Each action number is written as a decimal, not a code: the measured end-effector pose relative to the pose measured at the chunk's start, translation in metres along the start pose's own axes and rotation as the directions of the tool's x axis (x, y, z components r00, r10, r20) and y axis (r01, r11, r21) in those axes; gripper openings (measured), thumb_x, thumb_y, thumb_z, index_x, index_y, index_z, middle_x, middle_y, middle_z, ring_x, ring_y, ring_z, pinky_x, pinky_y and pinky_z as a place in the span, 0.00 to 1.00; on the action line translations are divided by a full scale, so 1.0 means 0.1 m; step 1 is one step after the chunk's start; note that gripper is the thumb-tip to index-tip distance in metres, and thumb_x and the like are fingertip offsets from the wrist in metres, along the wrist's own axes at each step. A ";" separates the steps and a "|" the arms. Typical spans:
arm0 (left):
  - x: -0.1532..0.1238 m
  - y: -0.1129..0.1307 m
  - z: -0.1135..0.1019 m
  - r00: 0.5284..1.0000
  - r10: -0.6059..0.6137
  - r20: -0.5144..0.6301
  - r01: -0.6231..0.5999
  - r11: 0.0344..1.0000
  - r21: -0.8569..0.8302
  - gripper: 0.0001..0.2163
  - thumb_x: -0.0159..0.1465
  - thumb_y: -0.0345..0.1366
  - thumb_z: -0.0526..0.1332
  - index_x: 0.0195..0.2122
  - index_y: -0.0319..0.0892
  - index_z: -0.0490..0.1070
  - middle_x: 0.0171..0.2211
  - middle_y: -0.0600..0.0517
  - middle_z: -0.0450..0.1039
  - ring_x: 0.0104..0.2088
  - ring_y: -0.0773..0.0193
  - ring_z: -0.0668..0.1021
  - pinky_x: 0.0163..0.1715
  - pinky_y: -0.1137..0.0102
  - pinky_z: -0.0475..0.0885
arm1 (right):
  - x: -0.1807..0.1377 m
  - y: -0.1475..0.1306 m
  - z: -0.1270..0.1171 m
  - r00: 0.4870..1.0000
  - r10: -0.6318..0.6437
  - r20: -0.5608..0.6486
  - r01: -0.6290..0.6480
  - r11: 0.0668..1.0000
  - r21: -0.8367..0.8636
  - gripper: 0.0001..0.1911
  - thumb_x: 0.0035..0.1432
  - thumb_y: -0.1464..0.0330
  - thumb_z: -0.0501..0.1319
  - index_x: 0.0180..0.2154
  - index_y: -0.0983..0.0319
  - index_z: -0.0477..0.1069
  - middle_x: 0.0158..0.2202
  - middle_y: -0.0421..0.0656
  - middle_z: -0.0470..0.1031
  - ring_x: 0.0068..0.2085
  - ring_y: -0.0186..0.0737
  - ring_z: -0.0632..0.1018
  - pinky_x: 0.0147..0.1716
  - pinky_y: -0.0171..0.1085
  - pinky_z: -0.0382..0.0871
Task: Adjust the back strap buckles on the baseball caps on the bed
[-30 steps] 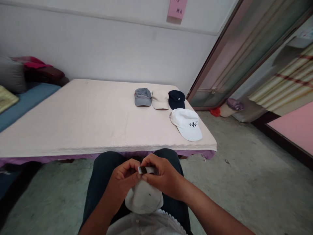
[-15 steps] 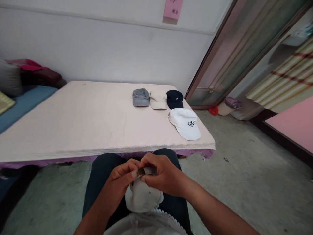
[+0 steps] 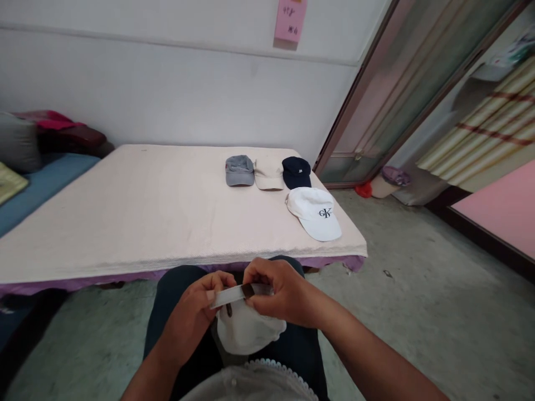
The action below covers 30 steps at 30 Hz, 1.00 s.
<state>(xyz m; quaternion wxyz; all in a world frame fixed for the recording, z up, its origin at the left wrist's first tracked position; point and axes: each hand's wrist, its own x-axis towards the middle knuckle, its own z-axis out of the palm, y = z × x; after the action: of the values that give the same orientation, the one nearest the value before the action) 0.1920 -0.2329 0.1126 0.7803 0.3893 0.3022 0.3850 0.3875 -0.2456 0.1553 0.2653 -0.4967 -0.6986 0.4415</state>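
Note:
A white cap [image 3: 249, 328] sits over my lap, its back strap [image 3: 229, 296] stretched between both hands. My left hand [image 3: 196, 303] is closed, pinching the strap's left end between thumb and fingers. Closed too, my right hand [image 3: 278, 292] grips the strap beside a dark metal buckle [image 3: 248, 291]. On the bed ahead, a grey cap [image 3: 239, 171], a beige cap [image 3: 268, 172] and a navy cap [image 3: 296, 172] lie in a row. Nearer the bed's right corner is a white cap with black letters [image 3: 321, 213].
The bed [image 3: 137, 217] has a pale cover and stands against a white wall. Left of it are a blue surface [image 3: 62, 172] and a grey pillow [image 3: 19, 142]. A bin [image 3: 387, 181] stands on the floor by the sliding door at right.
The hands have moved apart, and a longer white length of strap now shows left of the buckle. The left hand has shifted left. The view has tilted slightly up.

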 end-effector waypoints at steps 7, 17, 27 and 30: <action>0.06 -0.05 -0.03 0.965 -0.222 0.139 0.179 0.946 0.272 0.11 0.60 0.41 0.59 0.35 0.38 0.73 0.26 0.53 0.67 0.25 0.68 0.66 0.26 0.73 0.59 | 0.00 0.06 -0.05 0.995 -0.002 0.095 -0.009 0.993 0.121 0.10 0.45 0.75 0.62 0.34 0.61 0.70 0.30 0.36 0.69 0.30 0.31 0.68 0.27 0.30 0.58; 0.07 -0.15 0.06 0.967 -0.245 0.075 0.239 0.968 0.080 0.08 0.58 0.36 0.62 0.36 0.40 0.75 0.26 0.51 0.70 0.25 0.68 0.69 0.25 0.74 0.61 | 0.02 0.33 0.08 0.979 -0.033 0.203 -0.148 0.571 0.807 0.09 0.49 0.71 0.64 0.35 0.65 0.70 0.24 0.37 0.67 0.23 0.26 0.65 0.21 0.28 0.56; 0.04 -0.22 0.14 0.972 -0.217 0.089 0.230 0.957 -0.176 0.10 0.51 0.39 0.66 0.28 0.38 0.73 0.24 0.49 0.72 0.22 0.67 0.69 0.24 0.73 0.63 | 0.02 0.35 0.20 0.962 -0.055 0.267 -0.247 0.239 0.939 0.07 0.44 0.76 0.60 0.30 0.65 0.67 0.17 0.34 0.65 0.15 0.23 0.56 0.16 0.26 0.49; 0.04 -0.20 0.14 0.981 -0.183 0.060 0.189 0.975 -0.115 0.11 0.53 0.43 0.65 0.28 0.38 0.72 0.22 0.51 0.70 0.21 0.69 0.67 0.22 0.74 0.61 | 0.04 0.36 0.25 0.975 -0.041 0.218 -0.204 0.226 0.953 0.07 0.43 0.76 0.60 0.30 0.65 0.67 0.16 0.35 0.65 0.15 0.23 0.56 0.15 0.26 0.49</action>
<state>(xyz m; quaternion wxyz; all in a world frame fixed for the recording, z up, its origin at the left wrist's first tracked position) 0.2123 -0.2423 0.1026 0.8421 0.3211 0.2945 0.3179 0.3826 -0.2467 0.1121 0.4220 -0.2143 -0.2689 0.8388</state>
